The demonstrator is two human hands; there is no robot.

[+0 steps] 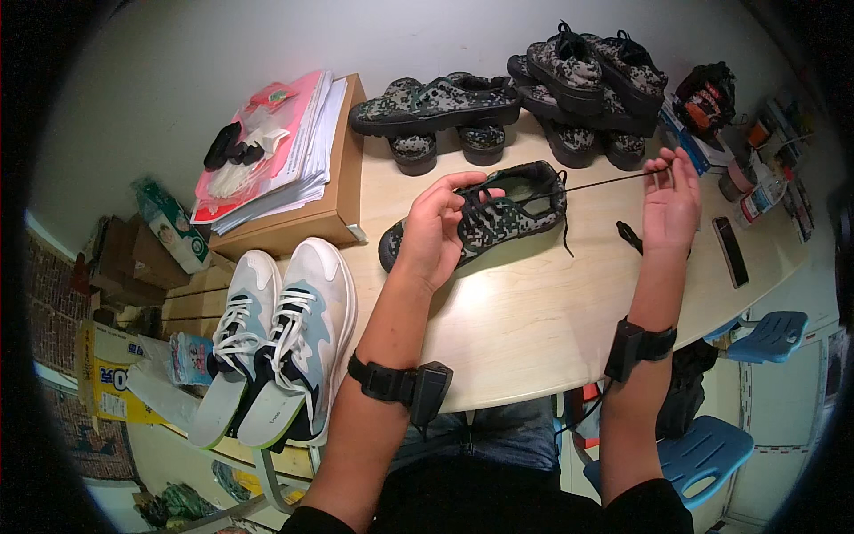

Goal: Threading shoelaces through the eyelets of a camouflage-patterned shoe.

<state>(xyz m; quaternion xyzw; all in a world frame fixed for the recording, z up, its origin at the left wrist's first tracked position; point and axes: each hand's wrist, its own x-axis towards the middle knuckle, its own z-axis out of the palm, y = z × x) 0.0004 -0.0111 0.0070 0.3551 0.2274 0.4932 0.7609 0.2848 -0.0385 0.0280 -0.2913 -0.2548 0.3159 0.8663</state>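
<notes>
A camouflage canvas shoe [507,223] with a black rubber sole lies on the table, its toe to the left. My left hand [437,230] is closed around the shoe's upper beside the lace holes, its fingertips reaching into the lacing. My right hand [670,197] is raised to the right of the shoe, pinching a black shoelace [610,179] that runs taut from the shoe to its fingers. Another lace end hangs at the shoe's heel. A dark bundled lace or cord [628,237] lies beside my right wrist.
More camouflage shoes [437,107] are stacked along the wall, with another stack [587,87] to their right. White and blue sneakers [313,320] stand at the left by a cardboard box [343,180] bearing papers. A phone [730,252] and a bottle [760,199] are at the right.
</notes>
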